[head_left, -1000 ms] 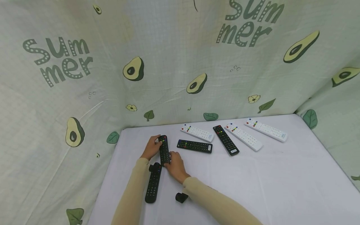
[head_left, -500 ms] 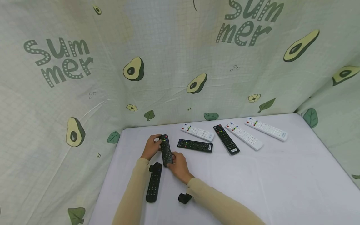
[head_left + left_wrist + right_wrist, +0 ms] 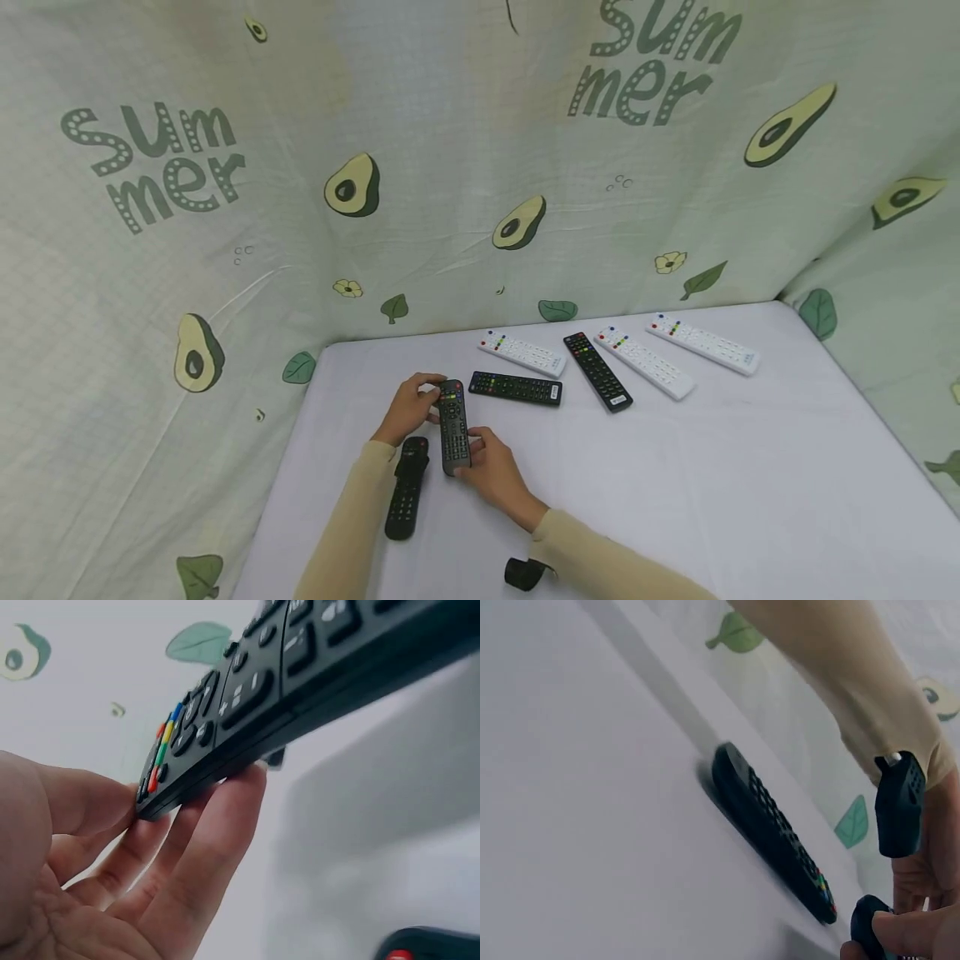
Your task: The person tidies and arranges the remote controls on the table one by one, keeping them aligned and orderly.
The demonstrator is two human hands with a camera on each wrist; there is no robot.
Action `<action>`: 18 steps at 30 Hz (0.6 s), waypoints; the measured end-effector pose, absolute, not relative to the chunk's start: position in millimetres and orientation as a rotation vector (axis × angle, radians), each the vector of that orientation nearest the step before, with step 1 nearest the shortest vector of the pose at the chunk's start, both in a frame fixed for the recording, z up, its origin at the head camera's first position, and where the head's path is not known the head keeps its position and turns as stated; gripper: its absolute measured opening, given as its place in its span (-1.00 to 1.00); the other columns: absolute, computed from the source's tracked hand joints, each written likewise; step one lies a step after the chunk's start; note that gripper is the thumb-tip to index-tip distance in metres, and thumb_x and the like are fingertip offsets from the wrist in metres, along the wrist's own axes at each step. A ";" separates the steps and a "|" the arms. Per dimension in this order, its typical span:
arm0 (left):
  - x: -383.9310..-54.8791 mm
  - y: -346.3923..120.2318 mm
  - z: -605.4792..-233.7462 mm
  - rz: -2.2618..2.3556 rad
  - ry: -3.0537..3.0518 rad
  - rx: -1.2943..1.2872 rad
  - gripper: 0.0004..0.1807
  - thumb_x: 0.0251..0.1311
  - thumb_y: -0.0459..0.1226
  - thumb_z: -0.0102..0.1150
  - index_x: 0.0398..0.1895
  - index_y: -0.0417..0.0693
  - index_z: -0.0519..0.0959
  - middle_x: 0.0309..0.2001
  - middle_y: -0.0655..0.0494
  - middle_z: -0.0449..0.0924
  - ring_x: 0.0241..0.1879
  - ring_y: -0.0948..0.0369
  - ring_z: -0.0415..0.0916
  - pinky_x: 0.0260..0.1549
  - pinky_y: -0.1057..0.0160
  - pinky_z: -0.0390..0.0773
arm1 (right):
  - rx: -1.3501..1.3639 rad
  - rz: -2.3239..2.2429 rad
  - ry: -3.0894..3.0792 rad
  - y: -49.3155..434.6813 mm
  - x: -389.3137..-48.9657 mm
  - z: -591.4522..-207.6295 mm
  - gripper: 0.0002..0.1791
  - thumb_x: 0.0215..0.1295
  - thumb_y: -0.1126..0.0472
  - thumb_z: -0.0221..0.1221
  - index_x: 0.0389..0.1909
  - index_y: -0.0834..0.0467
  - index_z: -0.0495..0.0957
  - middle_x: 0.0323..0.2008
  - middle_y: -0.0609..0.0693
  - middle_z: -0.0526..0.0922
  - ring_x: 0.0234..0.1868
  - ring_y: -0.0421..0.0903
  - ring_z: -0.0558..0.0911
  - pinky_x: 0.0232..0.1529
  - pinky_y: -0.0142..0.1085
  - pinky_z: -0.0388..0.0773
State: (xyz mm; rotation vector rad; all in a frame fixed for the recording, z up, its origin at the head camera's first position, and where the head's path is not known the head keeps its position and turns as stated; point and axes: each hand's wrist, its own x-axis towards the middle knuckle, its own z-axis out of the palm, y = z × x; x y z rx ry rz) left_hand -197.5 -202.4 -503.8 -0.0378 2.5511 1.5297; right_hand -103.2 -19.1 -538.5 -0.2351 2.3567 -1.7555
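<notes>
In the head view, a black held remote (image 3: 454,433) is raised over a white table (image 3: 712,492) between two hands. The left hand (image 3: 410,408) pinches its far end, by the coloured buttons; the right hand (image 3: 495,473) grips its near end, fingers curled along the right edge. Seven remotes show in all, four black and three white. Besides the one in hand, a lower black remote (image 3: 406,500) lies beside the left forearm, a crosswise black remote (image 3: 515,388) and a slanted black remote (image 3: 597,372) lie beyond, and three white remotes (image 3: 645,363) rest toward the far edge.

In the left wrist view, the left thumb meets the end of the held remote while the other fingers support it from beneath, the gap only as wide as its body.

In the right wrist view, the right thumb presses on the rounded near end, a fingertip showing just below; the remaining right fingers cannot be made out.
</notes>
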 end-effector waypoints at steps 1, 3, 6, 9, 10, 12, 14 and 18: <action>-194.1 -202.2 -504.4 1.524 2.544 -0.029 -0.64 0.55 -0.44 0.02 0.33 -0.28 0.54 0.24 -0.24 0.53 -0.24 0.13 0.71 -0.38 0.19 0.77 | -0.243 -1.759 2.347 -17.3 -99.0 -538.3 -0.25 0.14 0.39 0.47 0.34 0.43 0.40 -0.16 0.10 0.62 -0.18 -0.07 0.68 -0.22 -0.31 0.63; -187.5 -201.7 -505.8 1.509 2.534 -0.013 -0.64 0.54 -0.45 0.03 0.31 -0.29 0.56 0.22 -0.26 0.55 -0.28 0.14 0.71 -0.39 0.18 0.77 | -0.249 -1.768 2.324 -14.4 -91.0 -538.8 -0.24 0.12 0.40 0.48 0.35 0.42 0.39 -0.17 0.08 0.61 -0.20 -0.08 0.68 -0.24 -0.34 0.61; -179.0 -202.3 -509.4 1.475 2.532 0.006 -0.66 0.53 -0.44 0.04 0.28 -0.30 0.58 0.17 -0.27 0.60 -0.33 0.16 0.70 -0.39 0.14 0.77 | -0.251 -1.777 2.284 -12.2 -80.5 -539.9 -0.22 0.10 0.40 0.48 0.36 0.41 0.38 -0.18 0.06 0.60 -0.20 -0.10 0.67 -0.25 -0.35 0.61; -172.5 -203.8 -514.0 1.436 2.539 0.010 -0.69 0.53 -0.43 0.06 0.24 -0.29 0.61 0.09 -0.23 0.66 -0.37 0.19 0.68 -0.41 0.13 0.75 | -0.253 -1.788 2.247 -11.6 -71.5 -541.0 -0.20 0.07 0.41 0.47 0.36 0.41 0.37 -0.18 0.05 0.60 -0.21 -0.11 0.66 -0.25 -0.35 0.61; -170.7 -204.5 -515.3 1.424 2.540 0.007 -0.70 0.53 -0.43 0.06 0.22 -0.28 0.62 0.06 -0.20 0.66 -0.39 0.19 0.68 -0.42 0.13 0.72 | -0.254 -1.791 2.235 -11.7 -68.8 -541.4 -0.19 0.06 0.41 0.47 0.36 0.41 0.37 -0.17 0.05 0.60 -0.21 -0.11 0.66 -0.25 -0.35 0.61; -167.0 -205.3 -517.1 1.401 2.543 0.006 -0.71 0.52 -0.43 0.08 0.19 -0.26 0.64 0.01 -0.17 0.69 -0.43 0.18 0.66 -0.44 0.18 0.66 | -0.253 -1.798 2.212 -12.0 -63.8 -542.1 -0.18 0.05 0.42 0.46 0.37 0.42 0.35 -0.16 0.05 0.60 -0.21 -0.11 0.66 -0.24 -0.35 0.61; -163.3 -206.1 -518.1 1.389 2.544 0.029 -0.72 0.50 -0.44 0.10 0.17 -0.27 0.65 -0.03 -0.16 0.70 -0.46 0.16 0.66 -0.47 0.22 0.62 | -0.252 -1.808 2.186 -12.4 -59.4 -542.4 -0.16 0.06 0.42 0.46 0.39 0.43 0.33 -0.15 0.05 0.59 -0.19 -0.11 0.66 -0.24 -0.35 0.62; -156.3 -205.8 -517.1 1.359 2.560 0.073 -0.73 0.49 -0.45 0.09 0.15 -0.29 0.65 -0.01 -0.18 0.68 -0.49 0.15 0.64 -0.50 0.27 0.58 | -0.248 -1.818 2.142 -14.2 -53.1 -544.0 -0.09 0.07 0.44 0.45 0.46 0.44 0.25 -0.12 0.07 0.57 -0.16 -0.09 0.67 -0.25 -0.35 0.64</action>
